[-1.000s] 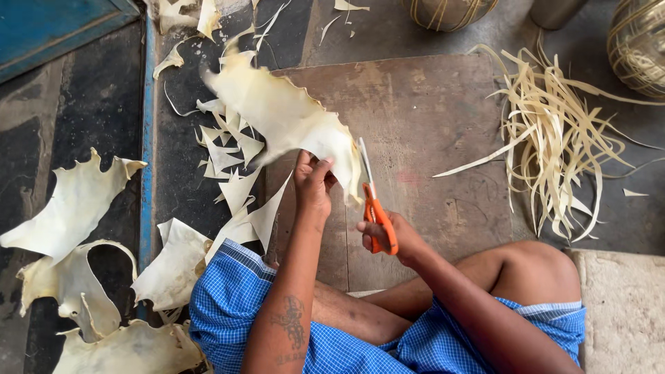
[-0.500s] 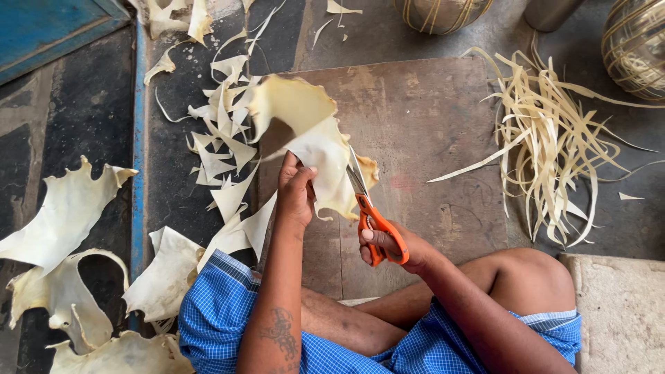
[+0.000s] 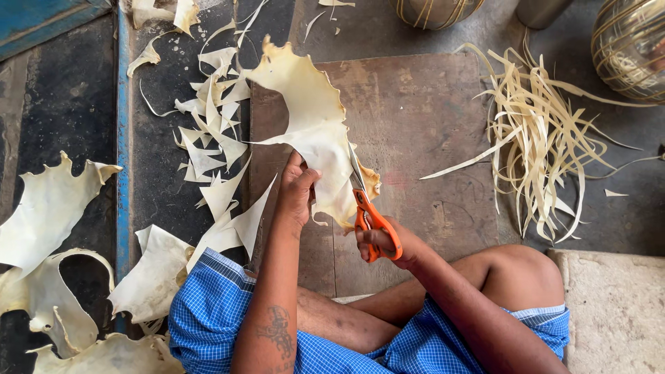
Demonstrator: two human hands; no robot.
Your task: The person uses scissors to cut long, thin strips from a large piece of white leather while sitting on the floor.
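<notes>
Head view, seated person in blue checked cloth, legs folded at a brown wooden board [image 3: 429, 131] on the dark floor. Pale hide-like offcuts [image 3: 48, 208] lie along the left side, and a pile of thin cut strips [image 3: 533, 145] sits to the right of the board. The sheet being cut [image 3: 312, 131] is cream, ragged-edged, held up over the board's left part. Left hand [image 3: 298, 190] is clamped on its lower edge, fingers curled shut. Right hand [image 3: 388, 246] is closed through the orange handles of the scissors [image 3: 367, 208], whose blades run up into the sheet near its right edge. Likely good practice: keep the sheet taut, left fingers clear of the blades, cut parallel to the edge for an even strip.
</notes>
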